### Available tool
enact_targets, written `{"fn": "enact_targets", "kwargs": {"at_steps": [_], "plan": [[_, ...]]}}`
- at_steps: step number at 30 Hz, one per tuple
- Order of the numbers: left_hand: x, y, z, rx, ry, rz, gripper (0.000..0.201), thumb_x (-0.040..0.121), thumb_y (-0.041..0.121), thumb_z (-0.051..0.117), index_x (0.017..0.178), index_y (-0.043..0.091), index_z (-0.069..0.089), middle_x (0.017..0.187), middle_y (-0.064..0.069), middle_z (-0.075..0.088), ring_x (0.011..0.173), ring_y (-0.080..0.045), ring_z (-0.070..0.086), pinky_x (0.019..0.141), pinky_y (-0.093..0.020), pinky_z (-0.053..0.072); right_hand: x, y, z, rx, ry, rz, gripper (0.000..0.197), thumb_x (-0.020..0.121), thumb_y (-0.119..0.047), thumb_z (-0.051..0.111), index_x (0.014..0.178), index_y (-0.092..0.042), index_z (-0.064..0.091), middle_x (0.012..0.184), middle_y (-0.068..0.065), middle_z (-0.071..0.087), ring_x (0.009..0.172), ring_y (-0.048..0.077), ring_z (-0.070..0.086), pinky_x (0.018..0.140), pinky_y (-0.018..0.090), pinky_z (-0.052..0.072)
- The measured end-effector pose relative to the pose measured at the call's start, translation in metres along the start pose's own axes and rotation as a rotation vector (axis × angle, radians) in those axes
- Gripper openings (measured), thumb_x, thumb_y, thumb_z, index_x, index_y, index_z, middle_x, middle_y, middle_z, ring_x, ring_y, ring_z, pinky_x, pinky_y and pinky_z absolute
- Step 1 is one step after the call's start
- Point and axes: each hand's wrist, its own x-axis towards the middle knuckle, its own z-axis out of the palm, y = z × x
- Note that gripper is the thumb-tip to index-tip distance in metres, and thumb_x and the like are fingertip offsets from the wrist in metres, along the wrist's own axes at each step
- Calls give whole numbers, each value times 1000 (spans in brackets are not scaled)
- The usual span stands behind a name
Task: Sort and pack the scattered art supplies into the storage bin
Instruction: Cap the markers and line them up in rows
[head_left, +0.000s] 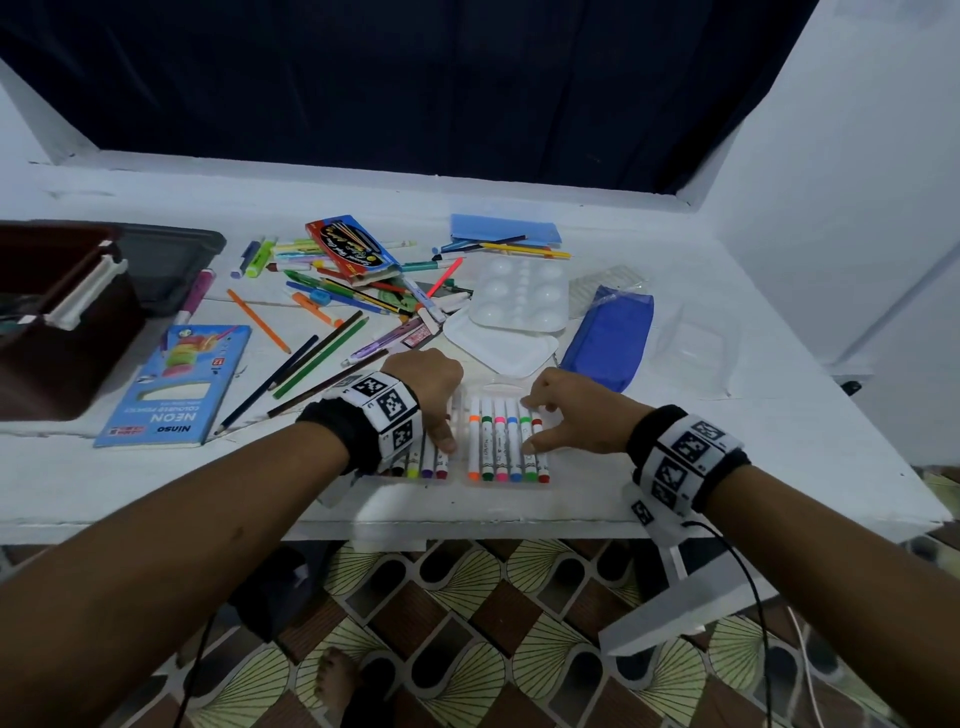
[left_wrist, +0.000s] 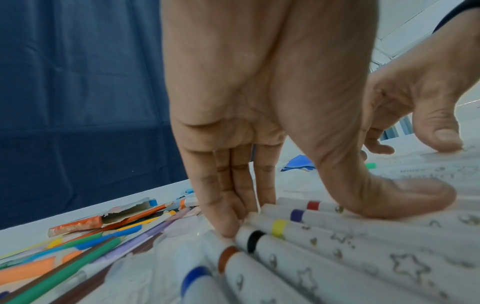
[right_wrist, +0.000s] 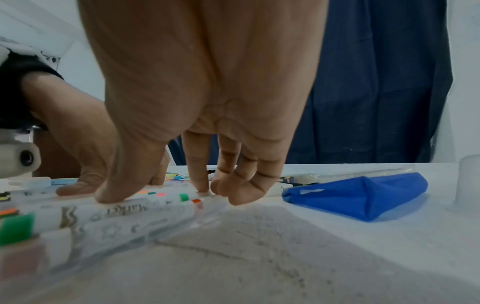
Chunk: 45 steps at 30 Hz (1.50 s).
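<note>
Both my hands sit on the marker tray (head_left: 467, 441) — left hand (head_left: 434, 387) and right hand (head_left: 566, 410), fingers extended, pressing markers flat, gripping nothing. Storage bin (head_left: 57, 317) well left of tray — I judge I'm seating them before packing.

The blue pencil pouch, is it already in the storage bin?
No, the blue pencil pouch lies on the table, right of the markers.

Head view looking down from above, wrist views low and close, all sharing the markers (head_left: 506, 447)
</note>
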Motion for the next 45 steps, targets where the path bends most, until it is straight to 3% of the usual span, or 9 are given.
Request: {"fn": "enact_targets", "kwargs": {"at_steps": [14,17,19,22,25,30,36,40,45], "plan": [[-10,1,-2,-30,41,-41,62,57,60,84,78,17,44,84,-3,53,75,-20,50,66,-31,43,-4,-2,6,-56,-5,-20,56,84,-45,71,126,-10,60,121,5,47,107,19,47,84,26,39],[-12,-8,2,-156,52,-59,66,59,60,83,101,15,60,105,-4,62,91,-22,57,76,-33,48,-11,1,3,127,91,50,59,83,-40,75,133,-15,56,123,1,52,103,15,52,87,26,43],[-18,-20,1,-342,100,-83,65,69,51,82,117,13,62,107,-1,64,93,-18,58,77,-30,47,-16,7,-4,244,234,140,45,85,-33,74,124,-14,62,115,1,60,94,15,59,85,28,48],[-33,-39,-1,-486,238,-132,39,81,36,76,111,12,68,101,0,66,87,-13,58,74,-23,42,-25,13,-12,489,406,298,13,89,-18,68,93,-6,69,90,6,71,72,17,67,73,31,55],[-46,-55,9,-483,284,-277,26,84,30,73,101,12,72,91,0,63,83,-16,57,74,-26,44,-30,7,-2,709,325,445,15,90,-10,65,85,4,68,80,14,72,63,23,71,65,33,60],[-57,-64,30,-473,124,-473,33,75,37,72,88,7,65,81,-9,65,81,-29,66,78,-37,57,-27,-7,27,705,151,486,18,87,-7,68,74,5,70,63,14,71,60,24,70,71,38,62],[-58,-62,24,-731,73,-430,18,80,12,73,70,-3,72,72,-19,72,70,-32,71,68,-40,62,-26,-9,25,662,152,467,17,87,-5,68,77,8,70,67,18,72,67,32,72,71,39,62],[-62,-64,1,-929,143,-401,11,83,6,72,85,-4,69,81,-21,72,64,-24,67,63,-33,60,-25,-10,25,674,148,476,15,88,-5,68,77,5,68,68,18,72,61,28,70,70,40,62],[-66,-45,-35,-1154,219,-196,33,79,7,78,106,4,60,73,-15,67,60,-19,63,57,-28,55,-25,-12,24,679,131,472,14,89,-7,68,84,6,68,68,15,73,58,21,69,67,34,62]]}}
